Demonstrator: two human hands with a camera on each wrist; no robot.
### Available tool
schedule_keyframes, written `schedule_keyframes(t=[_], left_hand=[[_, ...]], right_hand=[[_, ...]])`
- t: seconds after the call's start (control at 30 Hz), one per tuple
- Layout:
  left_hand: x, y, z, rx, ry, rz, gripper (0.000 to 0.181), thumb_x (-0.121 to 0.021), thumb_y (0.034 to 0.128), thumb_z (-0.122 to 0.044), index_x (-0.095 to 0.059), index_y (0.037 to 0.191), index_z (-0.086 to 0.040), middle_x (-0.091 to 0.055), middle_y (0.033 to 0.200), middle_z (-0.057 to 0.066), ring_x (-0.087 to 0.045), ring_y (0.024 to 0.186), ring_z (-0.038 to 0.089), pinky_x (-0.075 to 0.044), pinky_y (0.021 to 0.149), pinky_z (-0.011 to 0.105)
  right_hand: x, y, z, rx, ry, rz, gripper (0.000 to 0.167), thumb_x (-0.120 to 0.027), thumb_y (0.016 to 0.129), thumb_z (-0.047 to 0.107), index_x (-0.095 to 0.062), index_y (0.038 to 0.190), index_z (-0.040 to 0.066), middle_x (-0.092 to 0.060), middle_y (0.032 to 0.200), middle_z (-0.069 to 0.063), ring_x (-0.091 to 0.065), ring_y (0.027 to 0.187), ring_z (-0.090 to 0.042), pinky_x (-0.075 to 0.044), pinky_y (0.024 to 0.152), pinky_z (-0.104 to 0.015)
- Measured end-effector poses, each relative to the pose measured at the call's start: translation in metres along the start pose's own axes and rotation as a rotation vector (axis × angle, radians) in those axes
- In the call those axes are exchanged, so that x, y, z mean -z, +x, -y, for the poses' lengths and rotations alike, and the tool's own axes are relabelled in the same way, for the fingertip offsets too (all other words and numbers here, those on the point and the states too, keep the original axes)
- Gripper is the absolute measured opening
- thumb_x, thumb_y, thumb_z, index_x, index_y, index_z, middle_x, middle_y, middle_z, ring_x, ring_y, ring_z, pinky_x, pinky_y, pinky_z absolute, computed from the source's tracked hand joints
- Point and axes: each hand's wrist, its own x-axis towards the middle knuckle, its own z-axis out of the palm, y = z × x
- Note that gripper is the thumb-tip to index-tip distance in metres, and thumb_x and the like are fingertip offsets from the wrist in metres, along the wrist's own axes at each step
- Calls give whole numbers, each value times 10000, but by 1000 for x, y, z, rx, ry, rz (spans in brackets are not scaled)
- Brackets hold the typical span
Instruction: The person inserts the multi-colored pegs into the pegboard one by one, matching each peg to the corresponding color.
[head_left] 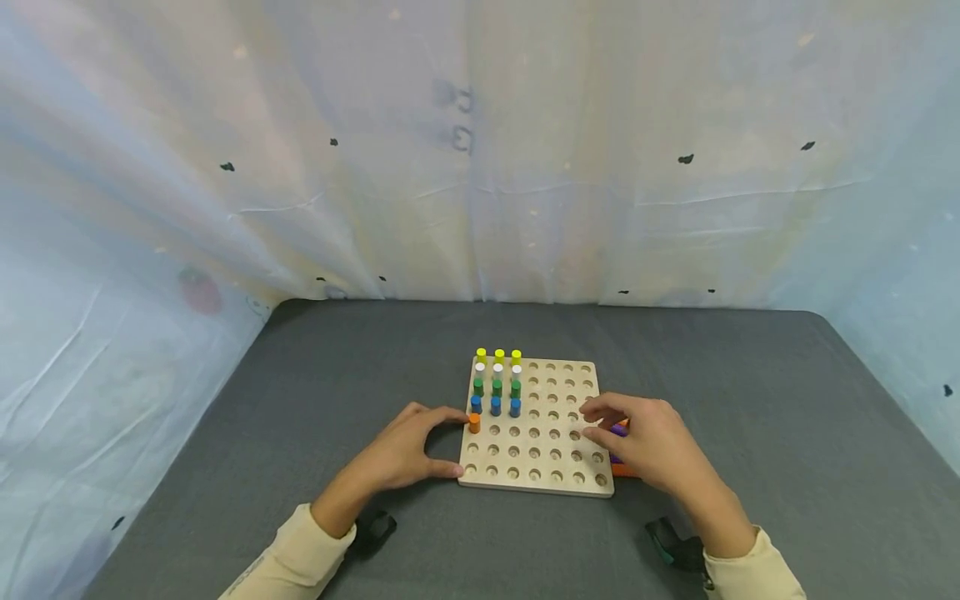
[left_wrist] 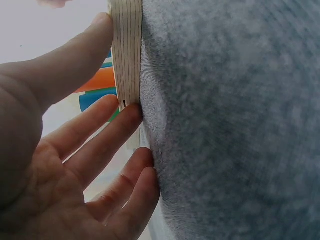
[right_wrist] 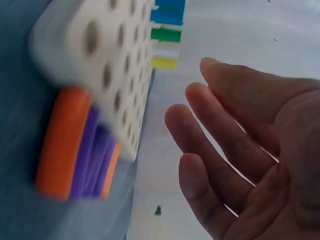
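Note:
A square wooden pegboard (head_left: 540, 486) lies on the table, with rows of round holes. Three yellow pegs (head_left: 499, 355), three white pegs (head_left: 498, 370), three green pegs (head_left: 497, 388) and three blue pegs (head_left: 496, 407) stand in its left columns. One orange peg (head_left: 474, 424) stands below the blue row, at the left edge. My left hand (head_left: 397, 450) rests its thumb and fingertips against the board's left side. Over the right edge hovers my right hand (head_left: 648, 437), fingers loosely bent and holding nothing. Beneath it, loose orange (right_wrist: 65, 145) and purple pegs (right_wrist: 97, 155) lie beside the board.
A dark grey cloth-covered table (head_left: 360, 358) surrounds the board. Light patterned curtains (head_left: 555, 167) hang behind it and at both sides. A black strap (head_left: 372, 533) shows by the left wrist, and another dark strap (head_left: 675, 546) by the right.

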Motion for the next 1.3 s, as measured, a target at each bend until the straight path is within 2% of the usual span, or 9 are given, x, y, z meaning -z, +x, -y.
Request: schedule_keyframes(t=[0.27,0.5,0.8,1.1,1.3], left_hand=[[-1,1,1,-7,-10,0,674,-880,732,-382,-603,1342,-302,-619,1296,-49,-485,1200,186,-461,952,503],[0,1,2,9,-7,0,675,-882,727,-384,-604,1338,-314,-615,1306,-57,-482,1211,189,-462,958,506],[-1,2,2,5,-15,4,679,-886,724,-380,-606,1338,-303,-615,1325,-64,-480,1210,183,-456,969,502],[-1,2,1,15,-7,10,678,-883,726,-381,-606,1339,-303,-607,1332,-42,-478,1225,194,-450,986,518],[-2,2,2,15,2,5,676,-884,725,-379,-606,1337,-306,-605,1335,-41,-479,1228,196,-452,984,525]], right_hand=[[17,-16,-32,-40,-21,84,220,-779,863,245,-729,1076,256,-728,913,171,-651,819,7,-475,670,-231],[18,-17,-40,-23,29,243,280,-796,842,265,-723,1107,210,-728,887,162,-672,805,16,-517,709,-226],[15,-19,-38,-8,-49,242,303,-837,793,231,-720,1073,235,-721,934,149,-672,854,-24,-528,753,-295],[12,-20,-43,58,-62,262,330,-862,759,217,-708,1051,238,-692,914,173,-640,836,7,-523,739,-265],[8,-19,-44,40,-71,263,334,-870,741,178,-707,1028,230,-697,888,164,-642,810,8,-519,717,-245]])
